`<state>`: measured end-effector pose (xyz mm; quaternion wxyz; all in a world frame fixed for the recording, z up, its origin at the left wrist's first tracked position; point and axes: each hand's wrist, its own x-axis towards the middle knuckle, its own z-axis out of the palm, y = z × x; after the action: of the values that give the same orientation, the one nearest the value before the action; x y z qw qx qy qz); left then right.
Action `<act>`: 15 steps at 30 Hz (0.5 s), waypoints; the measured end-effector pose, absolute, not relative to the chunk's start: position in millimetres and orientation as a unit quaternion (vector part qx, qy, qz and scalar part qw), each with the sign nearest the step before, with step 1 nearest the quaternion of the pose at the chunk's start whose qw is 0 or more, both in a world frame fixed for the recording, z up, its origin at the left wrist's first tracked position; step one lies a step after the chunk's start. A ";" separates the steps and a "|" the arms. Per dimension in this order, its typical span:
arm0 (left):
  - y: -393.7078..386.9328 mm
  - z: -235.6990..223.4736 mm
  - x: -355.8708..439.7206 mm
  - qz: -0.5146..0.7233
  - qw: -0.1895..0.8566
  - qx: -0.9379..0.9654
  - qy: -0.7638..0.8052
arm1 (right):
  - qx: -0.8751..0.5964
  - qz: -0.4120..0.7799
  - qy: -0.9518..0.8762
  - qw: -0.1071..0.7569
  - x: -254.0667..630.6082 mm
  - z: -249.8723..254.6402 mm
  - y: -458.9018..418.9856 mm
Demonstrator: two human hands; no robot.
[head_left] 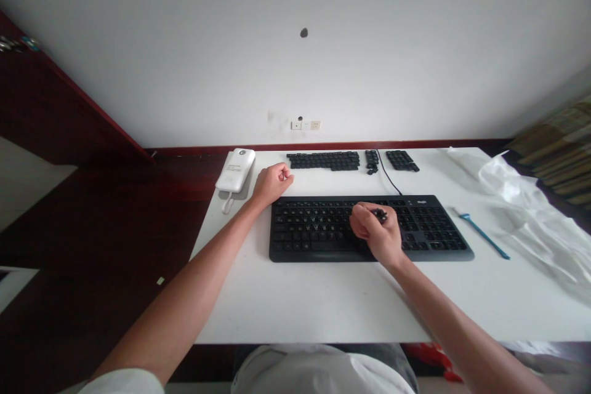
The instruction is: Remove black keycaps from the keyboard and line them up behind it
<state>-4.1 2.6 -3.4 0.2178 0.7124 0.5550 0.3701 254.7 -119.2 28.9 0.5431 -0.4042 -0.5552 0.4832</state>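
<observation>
A black keyboard (332, 245) lies across the white table, with bare key positions showing where keycaps are off. My right hand (376, 231) is closed above its middle-right part. A small black thing (380, 215) sticks out at the top of that fist; its kind is too small to make out. Loosely curled into a fist, my left hand (273, 183) rests by the keyboard's upper left corner, and nothing shows in it. Just beyond it, black keycaps (323, 160) lie in rows, with a narrow group (372, 161) and a number-pad group (401, 160) to their right.
A white device with a strap (236, 170) lies at the table's left edge. The keyboard's cable (388, 177) runs back between keycap groups. A blue brush-like stick (484, 236) and crumpled white plastic (521, 197) lie on the right. The wall has a socket (305, 125).
</observation>
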 end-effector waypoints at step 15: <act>1.6 -1.8 -2.8 0.357 0.216 0.710 0.568 | -0.415 0.442 -0.565 0.559 256.4 16.8 -124.7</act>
<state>-2.8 1.6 -1.8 0.2160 0.7097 0.5676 0.3570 256.4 -124.7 16.8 0.5595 -0.4147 -0.5654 0.4419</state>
